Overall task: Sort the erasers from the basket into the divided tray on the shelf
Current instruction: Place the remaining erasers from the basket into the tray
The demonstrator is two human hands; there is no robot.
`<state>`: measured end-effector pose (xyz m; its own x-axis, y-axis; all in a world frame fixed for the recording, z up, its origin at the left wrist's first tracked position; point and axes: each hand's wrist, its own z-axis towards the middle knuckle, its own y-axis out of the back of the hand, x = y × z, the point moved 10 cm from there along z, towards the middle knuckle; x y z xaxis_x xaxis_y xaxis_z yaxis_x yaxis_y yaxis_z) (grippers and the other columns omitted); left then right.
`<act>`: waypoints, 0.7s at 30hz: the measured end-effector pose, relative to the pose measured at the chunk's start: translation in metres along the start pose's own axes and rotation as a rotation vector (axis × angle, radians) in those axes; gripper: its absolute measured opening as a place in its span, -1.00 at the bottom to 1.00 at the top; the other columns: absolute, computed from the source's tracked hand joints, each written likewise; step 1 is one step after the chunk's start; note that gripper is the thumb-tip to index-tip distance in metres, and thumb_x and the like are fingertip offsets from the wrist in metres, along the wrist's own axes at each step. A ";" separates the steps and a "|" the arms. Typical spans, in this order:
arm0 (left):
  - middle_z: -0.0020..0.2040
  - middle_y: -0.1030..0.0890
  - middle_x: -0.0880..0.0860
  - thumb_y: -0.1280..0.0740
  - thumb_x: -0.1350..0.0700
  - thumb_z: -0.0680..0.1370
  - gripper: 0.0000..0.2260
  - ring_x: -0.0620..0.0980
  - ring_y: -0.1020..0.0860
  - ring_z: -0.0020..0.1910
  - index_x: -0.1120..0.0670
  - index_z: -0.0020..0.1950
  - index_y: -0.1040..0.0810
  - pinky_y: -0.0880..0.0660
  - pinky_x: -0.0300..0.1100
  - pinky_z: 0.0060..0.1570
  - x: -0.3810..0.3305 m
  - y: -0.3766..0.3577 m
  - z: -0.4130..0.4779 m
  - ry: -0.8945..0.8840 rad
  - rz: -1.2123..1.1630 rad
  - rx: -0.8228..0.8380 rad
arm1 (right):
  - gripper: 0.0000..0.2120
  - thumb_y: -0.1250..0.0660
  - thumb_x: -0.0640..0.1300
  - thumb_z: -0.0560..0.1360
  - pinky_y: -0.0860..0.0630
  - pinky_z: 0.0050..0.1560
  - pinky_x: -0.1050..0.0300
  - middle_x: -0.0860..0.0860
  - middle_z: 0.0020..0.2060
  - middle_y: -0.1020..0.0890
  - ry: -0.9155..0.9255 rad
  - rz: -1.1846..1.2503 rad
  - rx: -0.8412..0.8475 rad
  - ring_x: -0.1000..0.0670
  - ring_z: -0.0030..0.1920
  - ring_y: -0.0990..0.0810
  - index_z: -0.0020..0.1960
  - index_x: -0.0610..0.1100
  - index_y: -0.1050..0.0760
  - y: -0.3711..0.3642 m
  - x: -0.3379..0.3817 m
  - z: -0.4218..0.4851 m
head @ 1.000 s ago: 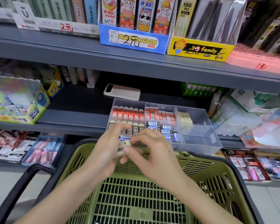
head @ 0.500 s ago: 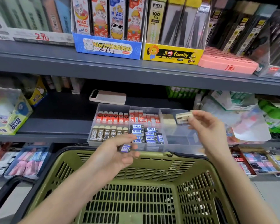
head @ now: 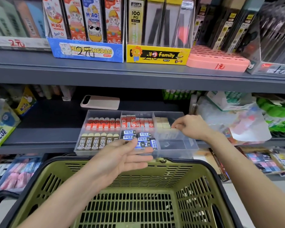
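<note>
On the middle shelf, the divided tray holds erasers in five compartments, the right hand curls over the cream erasers, grasp indeterminate, the left hand lies flat and empty, and the green basket shows none on its visible floor, so sorting appears nearly complete

A clear divided tray is seen on the grey shelf, with a green basket below it. The left hand is held flat, palm up, before the blue erasers. The right hand is curled over the back right compartment, beside the cream erasers; whether anything is pinched cannot be told.
</note>
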<state>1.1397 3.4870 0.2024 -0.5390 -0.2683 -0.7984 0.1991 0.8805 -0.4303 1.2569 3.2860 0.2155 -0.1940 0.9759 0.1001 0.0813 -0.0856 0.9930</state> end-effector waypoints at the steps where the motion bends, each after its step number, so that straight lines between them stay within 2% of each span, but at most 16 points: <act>1: -0.02 -0.69 0.20 -0.31 0.06 0.43 -0.80 0.14 -0.67 -0.04 0.00 -0.03 -0.33 -0.63 -0.10 -0.17 0.000 0.003 0.003 -0.013 0.020 -0.019 | -0.72 -0.12 -0.09 0.59 -0.29 0.19 0.05 0.18 0.15 -0.60 -0.003 0.014 0.012 0.00 0.19 -0.52 0.09 0.11 -0.58 -0.003 -0.002 -0.001; 4: -0.09 -0.71 0.12 -0.39 0.04 0.38 -0.68 0.07 -0.68 -0.08 0.14 0.07 -0.48 -0.59 -0.22 -0.27 0.001 0.011 0.008 -0.053 0.093 -0.078 | -0.71 -0.07 -0.08 0.62 -0.22 0.19 0.04 0.16 0.16 -0.58 -0.017 0.012 -0.007 -0.02 0.21 -0.47 0.15 0.09 -0.54 -0.004 -0.003 -0.008; 6: -0.21 -0.70 0.03 -0.49 0.02 0.24 -0.63 0.00 -0.68 -0.17 0.14 -0.03 -0.59 -0.55 -0.28 -0.33 -0.001 0.017 0.009 -0.094 0.095 -0.135 | -0.74 -0.11 -0.06 0.61 -0.23 0.11 0.04 0.12 0.05 -0.63 0.004 -0.047 -0.203 -0.07 0.14 -0.48 0.10 0.05 -0.57 0.014 0.009 -0.021; 8: -0.30 -0.64 0.00 -0.53 -0.01 0.11 -0.62 -0.09 -0.62 -0.29 0.10 -0.13 -0.67 -0.52 -0.32 -0.35 -0.003 0.019 0.010 -0.137 0.091 -0.169 | -0.81 -0.23 -0.02 0.56 -0.31 0.09 0.03 0.15 -0.07 -0.66 0.078 0.203 -0.378 -0.03 0.03 -0.53 -0.02 0.01 -0.62 0.033 0.032 -0.046; 9: -0.32 -0.62 -0.01 -0.54 -0.02 0.09 -0.61 -0.12 -0.57 -0.34 0.10 -0.14 -0.69 -0.50 -0.33 -0.36 -0.004 0.020 0.010 -0.152 0.090 -0.172 | -0.84 -0.28 0.02 0.52 -0.36 0.11 0.06 0.21 -0.10 -0.66 0.123 0.412 -0.369 0.04 0.01 -0.54 -0.05 0.04 -0.63 0.035 0.046 -0.059; 11: -0.34 -0.58 0.01 -0.54 -0.02 0.10 -0.58 -0.15 -0.50 -0.40 0.11 -0.10 -0.70 -0.48 -0.35 -0.36 -0.003 0.018 0.012 -0.169 0.088 -0.160 | -0.89 -0.36 0.10 0.44 -0.36 0.07 0.34 0.33 -0.13 -0.61 0.183 0.737 -0.209 0.23 0.00 -0.52 -0.05 0.17 -0.58 0.027 0.079 -0.079; 12: -0.33 -0.58 0.02 -0.54 -0.01 0.12 -0.56 -0.15 -0.49 -0.40 0.14 -0.07 -0.69 -0.48 -0.34 -0.36 -0.002 0.017 0.012 -0.177 0.089 -0.150 | -0.87 -0.41 0.06 0.41 -0.35 0.02 0.43 0.34 -0.14 -0.60 0.183 0.846 -0.144 0.26 -0.03 -0.52 -0.04 0.20 -0.55 0.022 0.090 -0.086; 13: -0.31 -0.59 0.05 -0.53 -0.01 0.13 -0.55 -0.14 -0.50 -0.39 0.16 -0.05 -0.69 -0.48 -0.34 -0.36 -0.001 0.015 0.012 -0.185 0.094 -0.141 | -0.83 -0.45 -0.02 0.40 -0.37 -0.03 0.44 0.32 -0.17 -0.60 0.173 0.939 -0.117 0.28 -0.08 -0.53 -0.05 0.17 -0.54 0.018 0.097 -0.092; 15: -0.30 -0.61 0.07 -0.54 -0.01 0.14 -0.57 -0.13 -0.52 -0.38 0.16 -0.08 -0.68 -0.48 -0.33 -0.38 0.000 0.012 0.011 -0.198 0.112 -0.130 | -0.83 -0.45 -0.16 0.41 -0.48 -0.07 0.29 0.20 -0.25 -0.61 0.114 1.106 -0.134 0.23 -0.18 -0.53 -0.07 0.07 -0.56 0.015 0.099 -0.097; 17: -0.33 -0.61 0.07 -0.53 -0.02 0.16 -0.58 -0.11 -0.51 -0.41 0.18 -0.09 -0.65 -0.46 -0.33 -0.42 0.000 0.010 0.008 -0.208 0.175 -0.134 | -0.82 -0.42 -0.23 0.42 -0.51 -0.02 0.14 0.09 -0.24 -0.60 0.077 1.220 -0.118 0.11 -0.17 -0.54 -0.03 -0.01 -0.56 0.012 0.100 -0.100; 19: -0.34 -0.61 0.11 -0.53 -0.04 0.17 -0.55 -0.09 -0.50 -0.43 0.20 -0.08 -0.60 -0.43 -0.33 -0.45 -0.001 0.011 0.005 -0.226 0.266 -0.153 | -0.79 -0.41 -0.26 0.43 -0.51 -0.02 0.08 -0.03 -0.22 -0.57 0.104 1.208 -0.075 0.00 -0.18 -0.52 0.01 -0.03 -0.55 0.008 0.105 -0.103; 21: -0.31 -0.64 0.11 -0.52 -0.08 0.18 -0.52 -0.07 -0.54 -0.40 0.19 -0.05 -0.56 -0.43 -0.31 -0.43 -0.001 0.015 -0.001 -0.232 0.316 -0.169 | -0.81 -0.43 -0.22 0.42 -0.52 -0.08 0.09 0.00 -0.28 -0.56 0.139 1.114 -0.054 -0.01 -0.23 -0.51 -0.01 -0.01 -0.57 0.006 0.108 -0.105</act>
<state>1.1429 3.5009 0.1972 -0.2705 -0.0391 -0.9619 0.1778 0.9800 -0.0898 1.1339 3.3703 0.2388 -0.1468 0.3193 0.9362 0.2358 -0.9079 0.3467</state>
